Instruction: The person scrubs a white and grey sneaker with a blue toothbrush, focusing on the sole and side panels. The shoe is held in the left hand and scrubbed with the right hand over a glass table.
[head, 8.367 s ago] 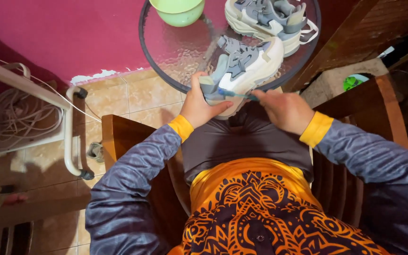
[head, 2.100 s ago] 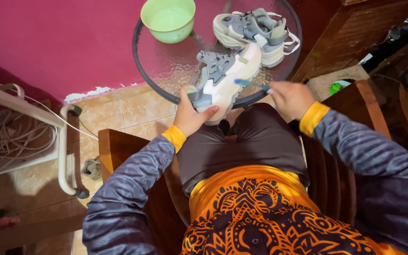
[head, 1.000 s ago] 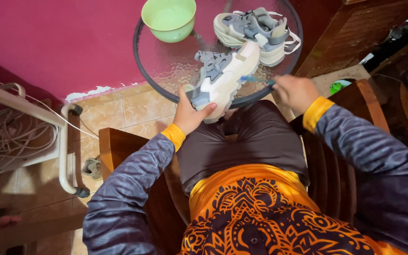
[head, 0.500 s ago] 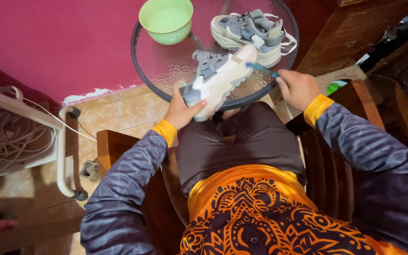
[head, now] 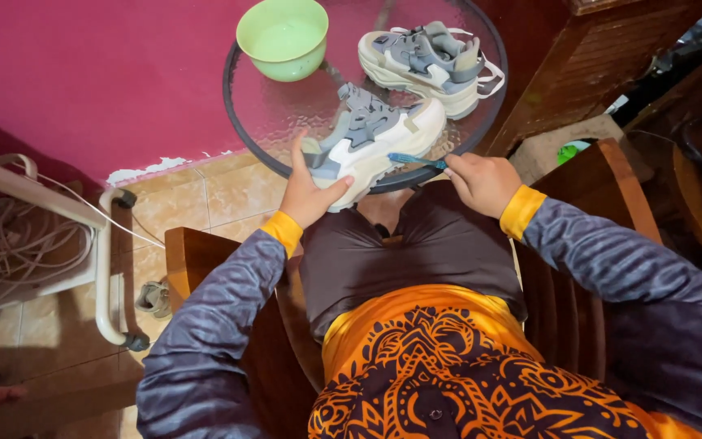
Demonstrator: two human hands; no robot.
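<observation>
A grey-and-white sneaker (head: 374, 140) is gripped at the heel and brushed along its sole edge at the near rim of a round glass table (head: 253, 114).

The fingers of the left hand (head: 309, 193) are clamped on the sneaker's heel end, thumb laid along the white sole and forefinger raised against the back. The fingers of the right hand (head: 483, 182) are curled tight around a blue toothbrush (head: 416, 160), whose head is pressed to the white side of the sole near the toe. The sneaker is held tilted, its toe resting on the glass. A second, matching sneaker (head: 426, 58) is set farther back on the table, well apart from the hands, and a light green bowl (head: 283, 37) is placed at the far left rim. Yellow cuffs and grey patterned sleeves are seen at both wrists. A wooden chair (head: 205, 268) is occupied by the person, above a tiled floor (head: 197, 195).
</observation>
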